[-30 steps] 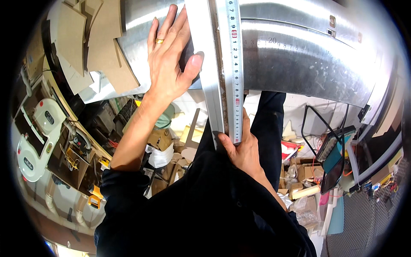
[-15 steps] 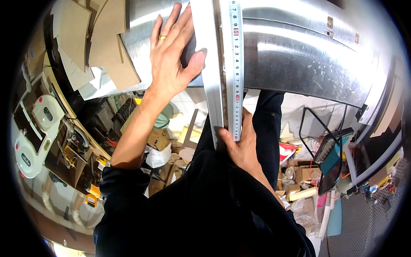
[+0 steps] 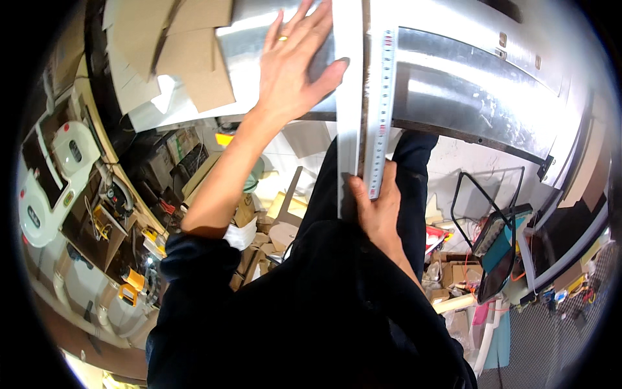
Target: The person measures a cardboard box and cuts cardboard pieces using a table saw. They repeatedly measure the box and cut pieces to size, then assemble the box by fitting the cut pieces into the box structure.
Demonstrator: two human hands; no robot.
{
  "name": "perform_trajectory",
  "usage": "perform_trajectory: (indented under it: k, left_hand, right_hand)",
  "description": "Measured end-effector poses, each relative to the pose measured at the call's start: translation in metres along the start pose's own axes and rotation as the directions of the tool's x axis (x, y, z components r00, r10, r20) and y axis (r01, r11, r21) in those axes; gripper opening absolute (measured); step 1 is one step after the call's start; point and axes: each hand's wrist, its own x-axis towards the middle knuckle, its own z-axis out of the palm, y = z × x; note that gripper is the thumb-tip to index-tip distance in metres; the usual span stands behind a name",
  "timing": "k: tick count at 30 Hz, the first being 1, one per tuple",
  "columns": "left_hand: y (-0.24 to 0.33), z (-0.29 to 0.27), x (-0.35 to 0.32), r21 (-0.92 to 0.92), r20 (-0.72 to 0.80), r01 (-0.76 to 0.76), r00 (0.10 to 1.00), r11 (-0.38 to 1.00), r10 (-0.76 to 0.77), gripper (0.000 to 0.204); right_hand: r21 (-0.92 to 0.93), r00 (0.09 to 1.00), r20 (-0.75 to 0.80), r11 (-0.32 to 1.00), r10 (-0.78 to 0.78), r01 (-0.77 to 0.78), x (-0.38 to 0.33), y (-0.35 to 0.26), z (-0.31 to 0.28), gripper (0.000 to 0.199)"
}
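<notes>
Your right hand (image 3: 381, 211) is gripping the ruler (image 3: 381, 97) by its lower end, frame centre; your left hand (image 3: 286, 76) is lying spread beside the metal bar (image 3: 348, 97). All are now sitting further right, grip remaining.

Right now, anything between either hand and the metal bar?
Nothing visible. The right hand holds the metal bar at its near end; the left hand lies just left of it, thumb overlapping its edge in this view. The brown boards lie farther left.
</notes>
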Motion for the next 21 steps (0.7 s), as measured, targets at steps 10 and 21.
perform_trajectory:
  k: [10, 21]
  left_hand:
    - [-0.068, 0.048, -0.222, -0.909, -0.309, 0.316, -0.071, 0.272, -0.948, 0.035]
    - [-0.231, 0.160, -0.362, -0.950, -0.114, 0.144, 0.667, 0.278, -0.737, 0.037]
  right_hand:
    - [-0.224, 0.877, -0.432, 0.967, -0.211, 0.122, 0.013, 0.060, -0.130, 0.031]
    - [-0.438, 0.724, -0.615, 0.899, -0.313, 0.016, 0.015, 0.075, -0.229, 0.035]
